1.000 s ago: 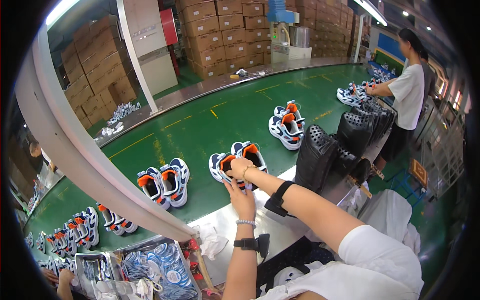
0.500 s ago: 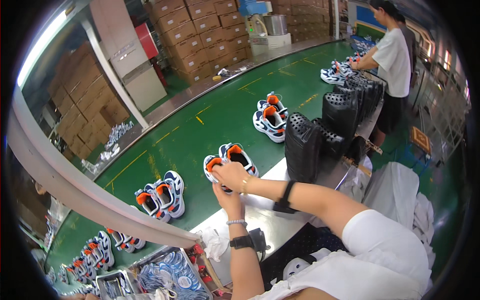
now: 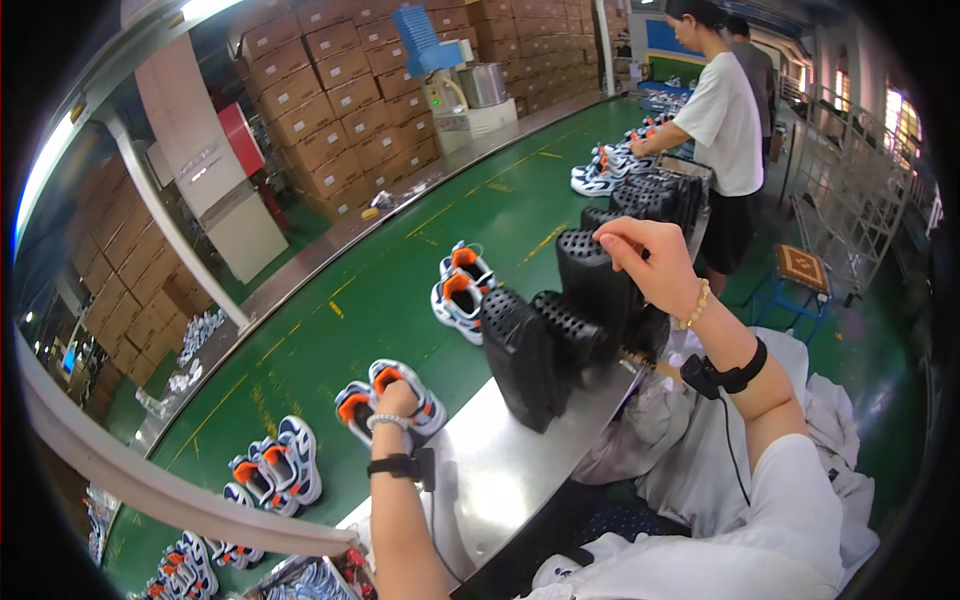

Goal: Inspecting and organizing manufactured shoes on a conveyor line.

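My left hand (image 3: 397, 400) is on a white, navy and orange sneaker (image 3: 428, 412) of the pair before me. Its fingers reach into the shoe's opening and close at the collar; the fingertips are hidden inside. The other sneaker (image 3: 352, 408) of that pair stands against it on the left. My right hand (image 3: 655, 262) is raised over the row of tall black shoe-like forms (image 3: 522, 365) with round holes in their tops. Its fingers are curled together, and whatever they may hold does not show. A further pair of sneakers (image 3: 460, 300) stands just left of the black forms.
The green table (image 3: 330, 340) runs from lower left to far right, with a metal edge plate (image 3: 490, 470) beside me. More sneakers (image 3: 280, 465) stand at the left behind a pale curved bar (image 3: 180, 500). A co-worker (image 3: 728, 110) handles shoes farther along. Stacked cartons (image 3: 330, 100) line the back.
My right hand has left the sneakers and moved right and up, over the black forms. My left hand has shifted to the right-hand shoe's opening. The whole view has turned to the right.
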The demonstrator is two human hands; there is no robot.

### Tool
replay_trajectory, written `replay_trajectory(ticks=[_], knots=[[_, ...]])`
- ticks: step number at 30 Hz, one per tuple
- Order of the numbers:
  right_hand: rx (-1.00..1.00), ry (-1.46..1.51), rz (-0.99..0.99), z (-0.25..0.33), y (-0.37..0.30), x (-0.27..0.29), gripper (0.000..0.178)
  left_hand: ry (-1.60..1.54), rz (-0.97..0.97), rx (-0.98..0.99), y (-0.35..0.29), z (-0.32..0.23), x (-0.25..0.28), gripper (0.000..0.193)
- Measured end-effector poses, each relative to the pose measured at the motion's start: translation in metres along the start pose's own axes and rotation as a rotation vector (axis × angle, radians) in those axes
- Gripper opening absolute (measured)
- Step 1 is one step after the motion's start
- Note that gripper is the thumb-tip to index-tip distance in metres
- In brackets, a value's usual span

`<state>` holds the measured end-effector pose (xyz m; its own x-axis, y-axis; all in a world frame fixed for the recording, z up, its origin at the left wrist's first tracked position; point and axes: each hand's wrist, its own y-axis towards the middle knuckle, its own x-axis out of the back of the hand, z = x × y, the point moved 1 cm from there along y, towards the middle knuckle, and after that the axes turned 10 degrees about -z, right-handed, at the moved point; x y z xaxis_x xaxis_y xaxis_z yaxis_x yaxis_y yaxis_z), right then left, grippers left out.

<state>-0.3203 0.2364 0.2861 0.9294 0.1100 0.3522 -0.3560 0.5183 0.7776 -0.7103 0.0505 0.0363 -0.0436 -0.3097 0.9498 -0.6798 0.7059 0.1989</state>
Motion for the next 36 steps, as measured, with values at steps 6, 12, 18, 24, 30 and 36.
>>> replay_trajectory(ticks=[6,12,18,24,30,36], knots=[[-0.125,-0.248,-0.174,-0.092,0.020,0.025,0.024,0.207,0.237,-0.032,0.002,0.011,-0.022,0.023],[-0.025,-0.365,-0.197,-0.162,0.024,0.010,0.040,0.213,0.276,-0.046,-0.013,0.005,-0.019,0.023],[-0.245,-0.292,0.185,-0.181,0.046,0.030,0.051,0.145,0.357,-0.104,-0.033,0.013,-0.003,0.023],[-0.201,-0.412,0.312,-0.178,0.046,0.032,0.057,0.153,0.392,-0.151,-0.033,0.019,0.003,0.022],[-0.243,-0.421,0.043,-0.124,0.051,0.046,0.057,0.170,0.388,-0.196,-0.028,0.019,0.000,0.022],[-0.050,0.139,0.018,0.016,0.032,0.017,0.037,0.240,0.289,-0.234,-0.030,-0.001,0.018,0.022]])
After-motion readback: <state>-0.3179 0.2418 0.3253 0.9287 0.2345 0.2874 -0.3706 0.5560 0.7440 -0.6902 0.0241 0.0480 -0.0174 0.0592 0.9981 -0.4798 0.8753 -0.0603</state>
